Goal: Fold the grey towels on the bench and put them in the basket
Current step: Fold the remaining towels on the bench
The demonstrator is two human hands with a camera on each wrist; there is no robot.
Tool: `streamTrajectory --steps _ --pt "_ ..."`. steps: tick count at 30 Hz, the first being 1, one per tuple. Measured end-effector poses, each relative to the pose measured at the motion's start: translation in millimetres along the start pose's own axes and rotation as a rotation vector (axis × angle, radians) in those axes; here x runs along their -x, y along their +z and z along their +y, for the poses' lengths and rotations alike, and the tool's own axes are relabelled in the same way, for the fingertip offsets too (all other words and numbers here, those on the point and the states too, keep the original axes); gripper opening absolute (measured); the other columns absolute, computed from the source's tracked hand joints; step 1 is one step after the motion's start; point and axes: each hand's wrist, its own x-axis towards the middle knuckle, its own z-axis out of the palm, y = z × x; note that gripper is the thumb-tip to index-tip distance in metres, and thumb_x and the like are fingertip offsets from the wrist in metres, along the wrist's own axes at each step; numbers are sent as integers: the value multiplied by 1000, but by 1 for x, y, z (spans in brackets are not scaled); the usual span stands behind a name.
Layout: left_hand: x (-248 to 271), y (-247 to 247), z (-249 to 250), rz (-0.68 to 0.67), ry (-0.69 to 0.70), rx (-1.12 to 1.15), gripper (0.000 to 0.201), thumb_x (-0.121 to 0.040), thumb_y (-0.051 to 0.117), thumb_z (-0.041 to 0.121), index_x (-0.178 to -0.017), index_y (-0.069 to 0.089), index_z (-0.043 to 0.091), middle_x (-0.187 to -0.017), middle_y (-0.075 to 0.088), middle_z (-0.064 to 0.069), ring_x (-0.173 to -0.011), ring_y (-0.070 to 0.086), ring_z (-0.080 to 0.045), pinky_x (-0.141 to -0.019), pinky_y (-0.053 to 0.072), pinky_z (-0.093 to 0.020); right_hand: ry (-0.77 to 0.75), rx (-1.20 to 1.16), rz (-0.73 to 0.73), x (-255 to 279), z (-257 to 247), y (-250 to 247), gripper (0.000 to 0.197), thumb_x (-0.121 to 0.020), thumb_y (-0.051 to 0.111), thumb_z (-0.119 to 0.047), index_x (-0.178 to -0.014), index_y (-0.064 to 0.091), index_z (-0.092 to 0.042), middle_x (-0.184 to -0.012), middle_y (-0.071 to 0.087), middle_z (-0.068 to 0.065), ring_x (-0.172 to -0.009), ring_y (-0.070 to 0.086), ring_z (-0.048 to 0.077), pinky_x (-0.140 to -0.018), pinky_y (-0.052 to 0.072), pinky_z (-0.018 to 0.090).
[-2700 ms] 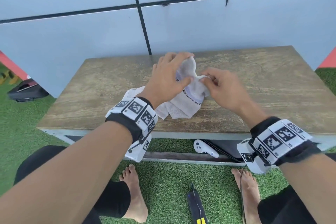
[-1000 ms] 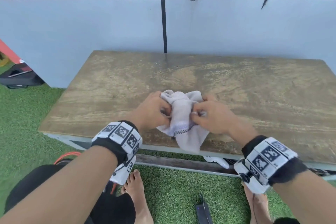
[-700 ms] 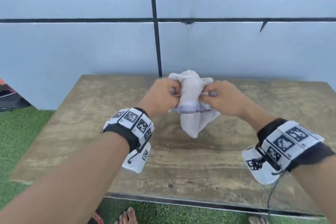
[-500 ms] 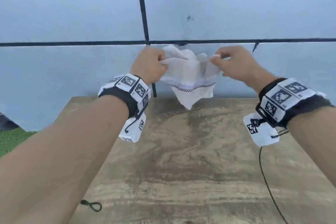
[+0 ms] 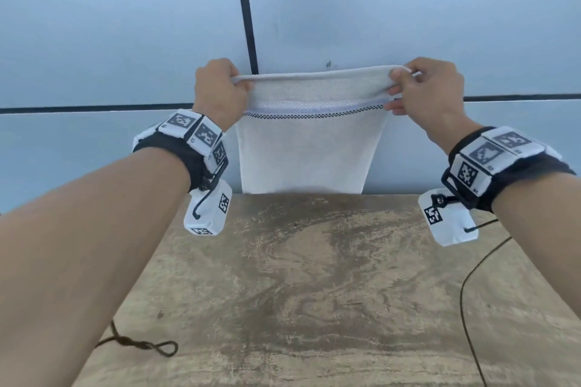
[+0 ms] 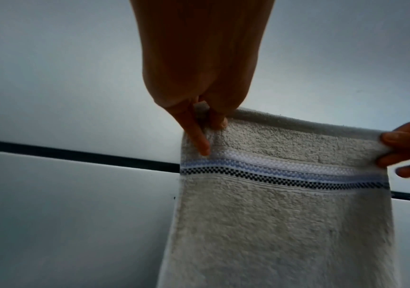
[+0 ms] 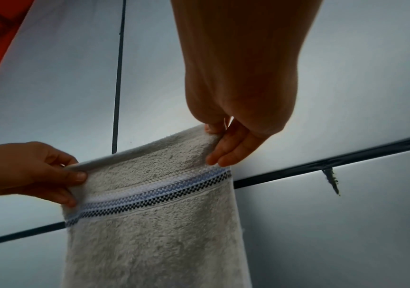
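The grey terry towel with a checked stripe [image 5: 306, 154], bunched 0.5 s ago, now hangs spread between both grips. The left hand [image 5: 220, 89] and right hand [image 5: 430, 88] each pinch a top corner above the worn wooden bench [image 5: 314, 292], so folding can begin.

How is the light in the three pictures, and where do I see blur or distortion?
Head view: even, soft light; the towel is sharp, its lower edge slightly smeared. Left wrist view: backlit by the pale wall, so the left hand is dark; the towel's lower part is blurred. Right wrist view: the right hand is equally dark; wall lines slant.
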Motion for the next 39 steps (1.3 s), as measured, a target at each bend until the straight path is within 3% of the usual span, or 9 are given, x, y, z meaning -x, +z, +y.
streamTrajectory --steps 3,7,13,17,19,22,29,34,39 --pt "7 -8 1 -34 -1 22 5 -88 67 8 -86 63 12 -95 71 -20 -81 73 -35 -72 62 -46 -4 -51 4 6 -1 -6 21 -98 60 -22 -98 68 -3 -87 74 12 -62 75 25 -63 63 38" --pt "30 -18 -2 -142 -14 -36 23 -84 62 -9 -74 65 11 -86 73 -21 -78 74 -37 -55 51 -30 31 0 -79 27 7 -24 19 -98 61 -22 -95 69 -5 -85 74 11 -65 75 25 -70 64 45" --pt "91 -27 -19 -297 -38 -67 22 -84 60 -8 -75 75 4 -69 73 -17 -70 74 -34 -70 62 -50 -24 294 -159 84 34 -57 18 -97 63 -33 -88 72 -19 -79 69 2 -77 70 22 -67 50 31" --pt "143 -36 -23 -358 -39 -62 18 -88 64 -2 -82 78 7 -65 70 -12 -39 55 0 -43 49 -19 -22 396 -244 136 43 -83 22 -97 63 -33 -82 70 -18 -68 62 -1 -65 55 20 -56 37 28" --pt "167 -43 -22 -391 -37 -62 16 -89 66 1 -81 77 8 -63 69 -10 -35 50 1 -37 36 -11 15 397 -276 162 45 -96 29 -96 64 -33 -70 61 -20 -59 54 -2 -60 51 20 -53 34 26" --pt "195 -54 -24 -413 -56 -22 16 -90 67 0 -80 76 10 -60 64 -6 -47 62 -8 -41 40 -12 48 364 -303 195 49 -113 32 -96 64 -31 -66 59 -20 -58 50 -3 -59 46 19 -53 32 29" --pt "257 -83 -26 -373 1 -50 9 -92 68 10 -85 74 12 -55 54 2 -44 40 -8 -39 29 -11 4 224 -311 252 47 -141 20 -101 57 -26 -92 67 -11 -64 46 -1 -59 39 17 -54 30 31" --pt "293 -94 -25 -315 19 9 13 -97 62 19 -85 67 16 -61 53 2 -51 44 -14 -51 34 -26 -59 225 -272 282 48 -154 29 -104 51 -28 -87 56 -5 -61 41 -1 -54 33 12 -58 28 32" --pt "327 -103 -22 -286 49 100 16 -102 52 19 -87 56 17 -61 49 4 -52 41 -14 -51 32 -30 -46 175 -294 306 44 -168 26 -105 50 -28 -92 56 -6 -87 70 18 -78 65 28 -66 40 35"
